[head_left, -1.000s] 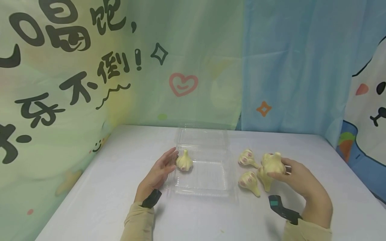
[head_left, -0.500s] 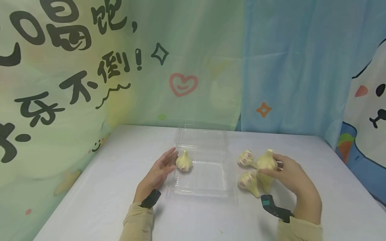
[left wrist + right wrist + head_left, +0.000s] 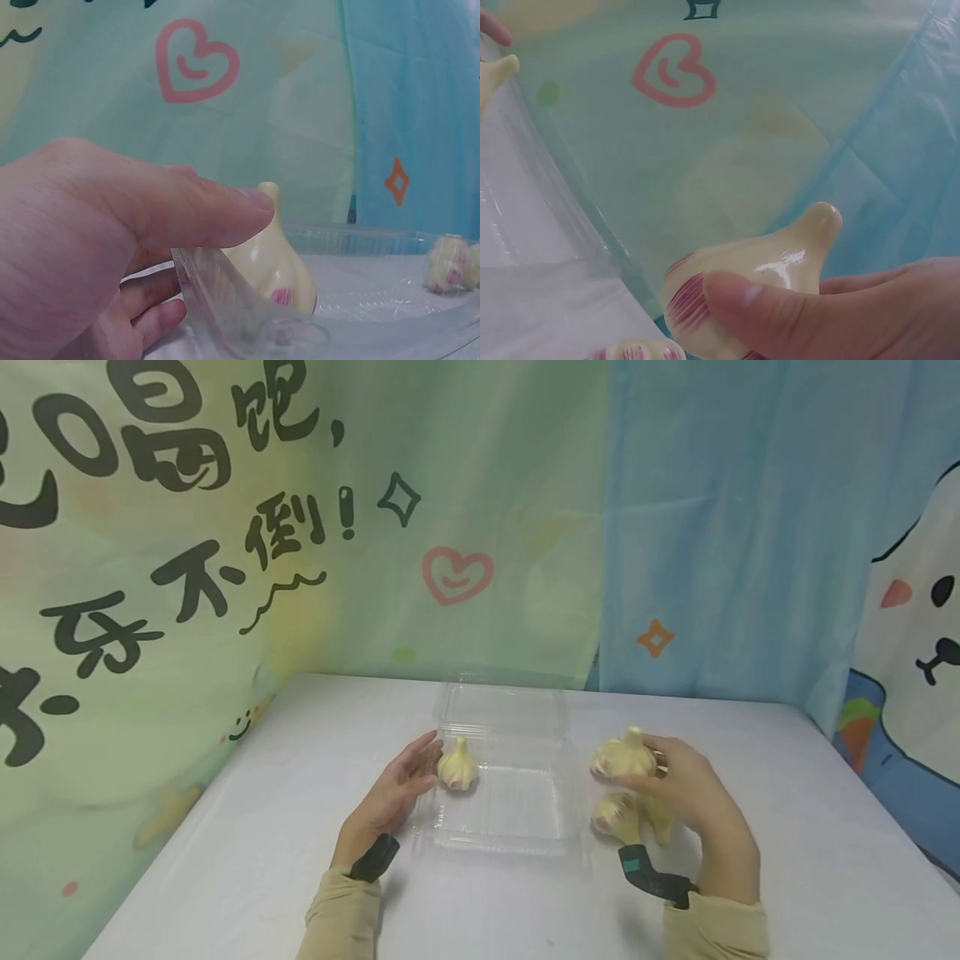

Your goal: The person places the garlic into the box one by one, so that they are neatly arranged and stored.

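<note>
A clear plastic clamshell box [image 3: 498, 841] lies with its lid back, and one garlic bulb [image 3: 457, 766] stands inside at its left. At the box's left rim rests my left hand [image 3: 392, 789], thumb and fingers extended; the left wrist view shows the thumb [image 3: 210, 214] overlapping the rim and that bulb. My right hand [image 3: 686, 781] holds another garlic bulb [image 3: 731, 289] by its body between thumb and fingers, neck up, right of the box. Below and behind it lie more bulbs, among them a purple-streaked one [image 3: 613, 817], partly covered by the hand and the held bulb.
The white table [image 3: 487, 910] reaches back to a printed cloth backdrop [image 3: 510, 527]. Hinged to the box, its transparent lid [image 3: 502, 703] lies toward the back. A black wrist strap with a camera [image 3: 652, 877] sits on the right wrist, above a beige sleeve [image 3: 716, 927].
My right hand has carried its garlic bulb leftward, over the bulbs on the table and closer to the box. The left hand and the box have stayed in place.
</note>
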Demonstrator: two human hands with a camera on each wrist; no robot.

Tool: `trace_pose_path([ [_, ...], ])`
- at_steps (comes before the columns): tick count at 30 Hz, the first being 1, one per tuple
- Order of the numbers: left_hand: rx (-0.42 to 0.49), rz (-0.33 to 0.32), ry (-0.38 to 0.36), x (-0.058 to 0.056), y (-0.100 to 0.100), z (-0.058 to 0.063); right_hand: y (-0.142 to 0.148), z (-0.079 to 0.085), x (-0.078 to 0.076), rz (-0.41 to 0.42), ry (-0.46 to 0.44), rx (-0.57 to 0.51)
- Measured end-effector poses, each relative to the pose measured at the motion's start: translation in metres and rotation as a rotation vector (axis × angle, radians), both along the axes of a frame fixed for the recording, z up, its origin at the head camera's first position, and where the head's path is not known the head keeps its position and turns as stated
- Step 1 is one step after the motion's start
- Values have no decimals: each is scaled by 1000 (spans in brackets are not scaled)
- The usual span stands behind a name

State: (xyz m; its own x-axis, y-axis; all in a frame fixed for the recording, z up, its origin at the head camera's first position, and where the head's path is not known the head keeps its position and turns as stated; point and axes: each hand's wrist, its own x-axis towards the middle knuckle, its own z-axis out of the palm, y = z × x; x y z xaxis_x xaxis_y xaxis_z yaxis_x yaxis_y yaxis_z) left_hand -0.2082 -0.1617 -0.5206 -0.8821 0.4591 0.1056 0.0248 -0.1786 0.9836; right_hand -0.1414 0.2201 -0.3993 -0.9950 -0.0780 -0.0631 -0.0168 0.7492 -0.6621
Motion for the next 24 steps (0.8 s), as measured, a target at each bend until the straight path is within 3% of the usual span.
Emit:
trace_pose_path([
  [10, -21, 3, 8, 2, 1, 3, -24, 0, -6, 48, 67, -6],
  [19, -18, -6, 15, -1, 1, -2, -40, -13, -18, 106, 152, -12],
  [24, -19, 0, 7, 0, 1, -2, -47, -17, -21, 129, 149, -30],
])
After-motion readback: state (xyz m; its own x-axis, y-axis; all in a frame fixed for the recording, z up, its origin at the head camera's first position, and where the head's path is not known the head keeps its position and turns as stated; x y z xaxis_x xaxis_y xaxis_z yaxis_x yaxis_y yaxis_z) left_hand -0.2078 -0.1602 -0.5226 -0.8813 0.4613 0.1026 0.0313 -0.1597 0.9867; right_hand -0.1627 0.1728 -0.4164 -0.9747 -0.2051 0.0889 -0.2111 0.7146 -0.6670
